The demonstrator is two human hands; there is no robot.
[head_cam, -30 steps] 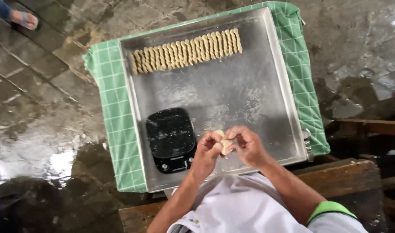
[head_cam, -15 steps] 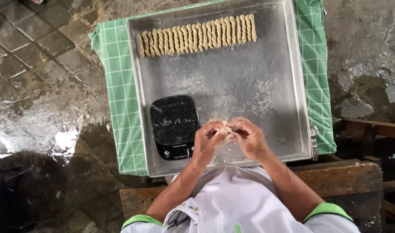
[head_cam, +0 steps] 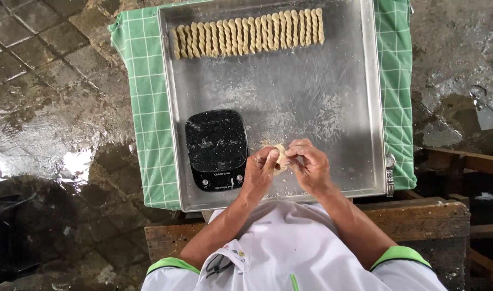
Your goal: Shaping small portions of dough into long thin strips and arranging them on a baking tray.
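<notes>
Pinching a small dough piece (head_cam: pixel 280 157) between both hands, left hand (head_cam: pixel 260 173) and right hand (head_cam: pixel 310 166) stay closed on it, unchanged beside the black scale (head_cam: pixel 216 148).

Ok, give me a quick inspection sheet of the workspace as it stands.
Surface: metal tray dusted with flour, on a green checked cloth.
Job's things: dough piece pinched between both hands; row of twisted dough sticks along the tray's far edge.
Clutter: black scale on the tray, floured.
Grips: left hand and right hand both closed on the dough piece.
Cables: nothing seen.
Surroundings: wet stone floor; wooden bench.
</notes>
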